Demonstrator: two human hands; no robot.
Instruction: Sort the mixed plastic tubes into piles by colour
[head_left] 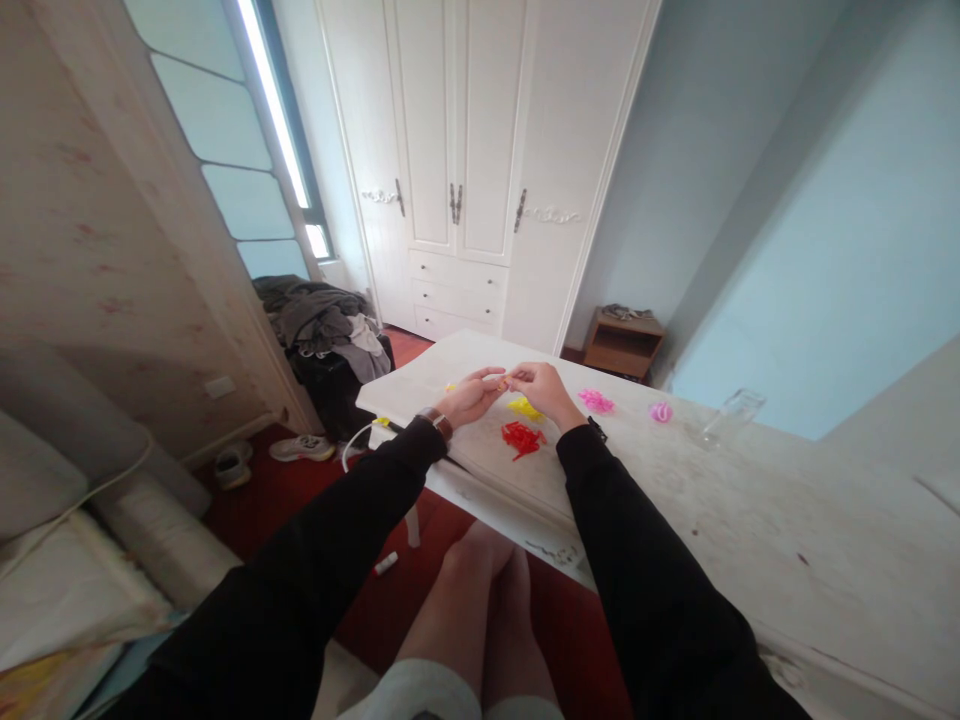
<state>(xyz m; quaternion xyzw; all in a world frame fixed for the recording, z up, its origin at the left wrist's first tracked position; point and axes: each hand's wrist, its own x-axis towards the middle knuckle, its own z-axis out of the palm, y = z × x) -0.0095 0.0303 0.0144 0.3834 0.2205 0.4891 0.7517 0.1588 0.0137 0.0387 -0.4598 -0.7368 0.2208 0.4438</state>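
Over the white table [480, 455], my left hand [471, 396] and my right hand [541, 388] meet at the fingertips. Between them is a tiny orange-yellow piece [503, 384], too small to name. Both hands are closed in a pinch around it, the left one with its palm partly turned up. Just below the hands lies a pile of thin red pieces [523, 439]. A yellow pile [525, 408] is partly hidden by my right hand. To the right are a pink pile [597, 401] and a rounder pink-violet clump [661, 412].
A clear glass-like container [733, 415] stands farther right on the table. A small yellow bit [450, 388] lies behind my left hand. A white cable [351, 447] hangs at the table's left edge. Beyond are a white wardrobe [487, 130] and heaped clothes [319, 320].
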